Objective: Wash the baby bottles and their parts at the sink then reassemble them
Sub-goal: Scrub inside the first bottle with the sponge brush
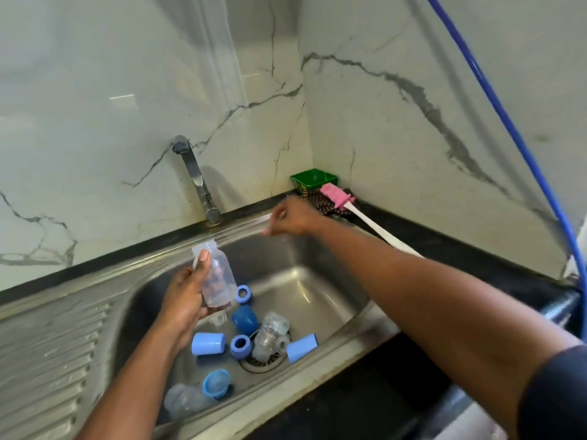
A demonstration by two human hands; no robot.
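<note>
- The left hand (184, 300) grips a clear plastic baby bottle (216, 277) above the steel sink (317, 300).
- The right hand (292, 217), fingers loosely curled and empty, hovers near the sink's back rim.
- Washing seems just beginning; next likely needs the pink-headed bottle brush (349, 211) or the tap (195, 176).

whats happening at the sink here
A person is washing baby bottles. The left hand grips a clear bottle over the sink, while the right hand reaches toward the back rim near the pink brush. Blue caps and rings and more bottles lie loose in the basin. No water runs from the tap.
</note>
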